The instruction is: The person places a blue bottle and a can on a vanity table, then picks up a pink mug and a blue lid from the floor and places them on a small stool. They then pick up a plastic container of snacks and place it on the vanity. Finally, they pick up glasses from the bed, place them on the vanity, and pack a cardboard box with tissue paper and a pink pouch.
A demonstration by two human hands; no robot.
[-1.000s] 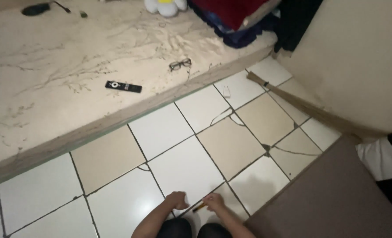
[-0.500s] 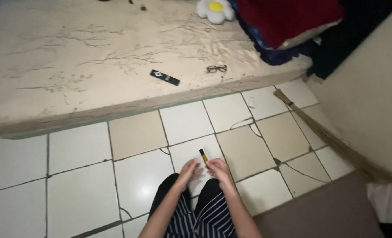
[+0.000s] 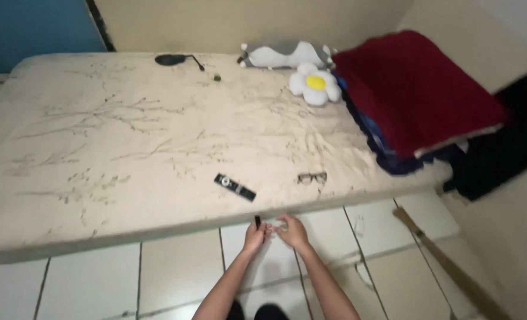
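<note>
Your left hand (image 3: 255,236) is closed around a small dark stick (image 3: 257,222), just in front of the bed (image 3: 127,136). Your right hand (image 3: 292,231) touches it, fingers loosely curled. A remote (image 3: 235,186) and glasses (image 3: 311,177) lie near.

No packages, labels, signs or screens in view (bed, floor and walls alike)

Smooth, dark, plastic-looking stick (image 3: 257,222) pinched by the left hand (image 3: 255,237), faintly glossy. Just past the fingertips, matt cloth mattress cover (image 3: 127,148) (pale, branch-printed). Under the fingers, glossy glazed floor tiles (image 3: 180,266), cracked beside the right hand (image 3: 292,232).
</note>
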